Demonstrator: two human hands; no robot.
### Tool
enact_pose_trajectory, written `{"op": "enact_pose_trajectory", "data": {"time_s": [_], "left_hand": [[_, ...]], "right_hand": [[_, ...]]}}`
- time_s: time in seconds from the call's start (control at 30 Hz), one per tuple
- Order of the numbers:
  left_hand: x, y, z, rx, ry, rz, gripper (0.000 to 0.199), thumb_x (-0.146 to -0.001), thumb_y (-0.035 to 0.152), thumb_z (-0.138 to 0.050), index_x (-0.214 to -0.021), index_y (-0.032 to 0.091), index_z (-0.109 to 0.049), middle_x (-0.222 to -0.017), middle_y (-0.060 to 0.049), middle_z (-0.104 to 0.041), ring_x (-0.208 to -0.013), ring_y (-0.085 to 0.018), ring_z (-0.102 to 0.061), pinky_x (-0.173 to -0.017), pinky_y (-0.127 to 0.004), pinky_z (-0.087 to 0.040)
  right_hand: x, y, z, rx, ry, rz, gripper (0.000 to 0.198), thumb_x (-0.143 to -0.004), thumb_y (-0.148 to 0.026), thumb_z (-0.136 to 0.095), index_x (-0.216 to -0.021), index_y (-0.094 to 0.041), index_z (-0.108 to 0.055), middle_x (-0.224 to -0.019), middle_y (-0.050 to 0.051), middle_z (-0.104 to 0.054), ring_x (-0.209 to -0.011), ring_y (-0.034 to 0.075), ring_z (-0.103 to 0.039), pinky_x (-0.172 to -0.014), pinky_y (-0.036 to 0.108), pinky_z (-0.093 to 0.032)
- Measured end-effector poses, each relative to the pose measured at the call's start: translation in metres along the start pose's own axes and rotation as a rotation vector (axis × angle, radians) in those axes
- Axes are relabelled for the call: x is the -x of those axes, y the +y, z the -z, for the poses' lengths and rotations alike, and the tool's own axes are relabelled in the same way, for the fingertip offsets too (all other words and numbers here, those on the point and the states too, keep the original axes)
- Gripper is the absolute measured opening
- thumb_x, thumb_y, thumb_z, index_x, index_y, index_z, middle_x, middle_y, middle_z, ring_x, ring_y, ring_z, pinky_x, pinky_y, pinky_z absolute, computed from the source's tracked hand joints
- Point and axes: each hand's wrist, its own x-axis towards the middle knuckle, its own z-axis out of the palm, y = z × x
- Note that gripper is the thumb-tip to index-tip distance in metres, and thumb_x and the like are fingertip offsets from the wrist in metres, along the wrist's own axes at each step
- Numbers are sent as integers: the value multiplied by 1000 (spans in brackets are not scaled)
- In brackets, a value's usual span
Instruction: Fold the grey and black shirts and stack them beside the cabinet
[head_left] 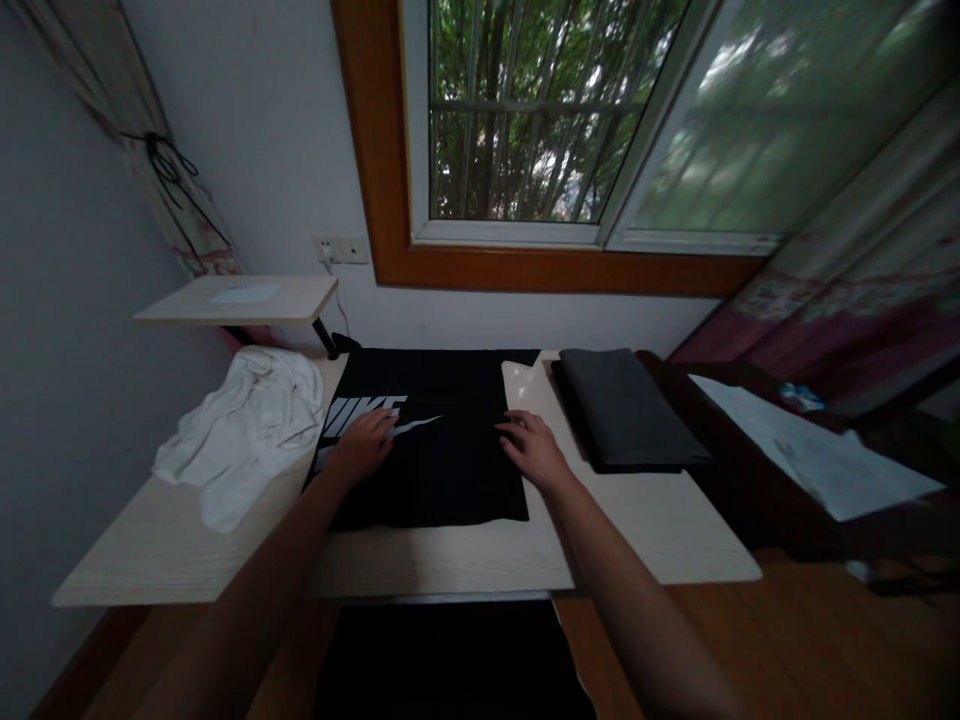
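Desk [165, 550]: pale wood-grain top, running from the left wall side to below the window.
Curtain, left [135, 90]: light fabric, gathered by a dark tied cord [165, 160].
White cloth [259, 415]: rumpled heap on the left part of the desk, partly under the shelf's front edge.
Shelf [176, 305]: pale raised board on a dark support, bearing a white paper [244, 293].
Wall socket [341, 250]: white double plate, one plug with a hanging cord.
Left hand [364, 447]: palm down on the black cloth, over its white lettering; grip loose, fingers extended, nothing clasped.
Black cloth [457, 470]: one piece, laid flat at mid-desk between the white cloth and the grey item; white lettering and a swoosh mark toward its left side.
Right hand [536, 452]: at the right edge of the black cloth, fingertips on that edge; grip spread, fingers slightly bent and apart.
Window [555, 110]: wooden surround, pale sliding frames, bars and greenery beyond.
Grey item [630, 405]: flat, dark grey over black, lying on the desk's right part; exact kind unclear.
White sheet [814, 450]: on dark furniture [757, 490] right of the desk.
Curtain, right [847, 240]: pale above, floral band, reddish below.
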Motion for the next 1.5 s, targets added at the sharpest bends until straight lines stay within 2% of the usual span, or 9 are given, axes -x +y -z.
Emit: {"op": "enact_pose_trajectory", "data": {"time_s": [0.2, 0.33, 0.43, 0.6, 0.8, 1.0, 1.2, 1.37, 1.5], "left_hand": [[3, 16, 11, 71, 3, -14, 32, -97, 22, -51, -123, 19, -69, -135, -12, -65, -126, -27, -59, -112, -49, -46], [13, 52, 28, 258, -115, -215, 27, -97, 28, -57, -120, 24, -70, -125, -8, -68, -121, -24, -58, -107, -44, -49], [21, 78, 40, 397, -207, -314, 36, -91, 36, -69, -126, 27, -68, -123, -8, -67, -118, -24, -58, -103, -43, -50], [25, 99, 44, 463, -239, -308, 45, -83, 32, -77, -126, 29, -68, -119, -8, -66, -112, -25, -58, -98, -42, -50], [27, 100, 33, 442, -196, -283, 23, -88, 21, -66, -110, 25, -73, -109, -7, -69, -104, -22, -61, -91, -36, -51], [29, 95, 20, 543, -95, -215, 14, -94, 21, -61, -99, 21, -73, -101, -6, -71, -95, -18, -64, -88, -33, -53], [25, 93, 26, 671, -137, -57, 15, -95, 23, -57, -94, 20, -71, -93, -5, -70, -87, -15, -66, -81, -29, -52], [23, 91, 33, 736, -152, 11, 16, -95, 26, -55, -92, 19, -69, -92, -4, -70, -85, -15, -66, -80, -28, -51], [23, 89, 31, 748, -118, 25, 15, -94, 27, -56, -92, 19, -69, -91, -4, -70, -85, -16, -65, -81, -29, -52]], "right_hand": [[-1, -3, 0, 52, -31, -33, 33, -97, -32, -56, -127, -30, -70, -135, 6, -65, -125, 28, -54, -107, 49, -46], [-3, -4, -1, 73, -24, -45, 36, -98, -28, -54, -132, -30, -67, -139, 5, -64, -127, 28, -54, -107, 51, -46], [-3, -3, -3, 46, -15, -51, 36, -98, -27, -53, -132, -30, -67, -138, 5, -64, -126, 28, -55, -106, 52, -47], [-3, 0, -2, -10, -11, -60, 35, -97, -26, -54, -129, -29, -69, -138, 6, -65, -126, 27, -55, -106, 52, -47], [2, -10, 9, -109, -11, 13, 27, -96, -28, -58, -117, -27, -74, -127, 7, -70, -124, 26, -56, -108, 51, -45], [32, -45, 26, -294, -38, 135, 20, -97, -35, -61, -112, -27, -73, -114, 8, -72, -123, 26, -56, -105, 49, -47], [64, -69, 41, -266, -167, 200, 38, -86, -45, -76, -118, -27, -69, -114, 9, -68, -109, 27, -61, -96, 45, -51], [72, -63, 44, -163, -79, 111, 23, -92, -27, -65, -116, -27, -68, -113, 9, -67, -107, 27, -60, -95, 46, -50], [72, -60, 47, -109, -9, 44, 30, -87, -13, -58, -114, -25, -67, -110, 10, -65, -107, 28, -58, -94, 45, -51]]}}
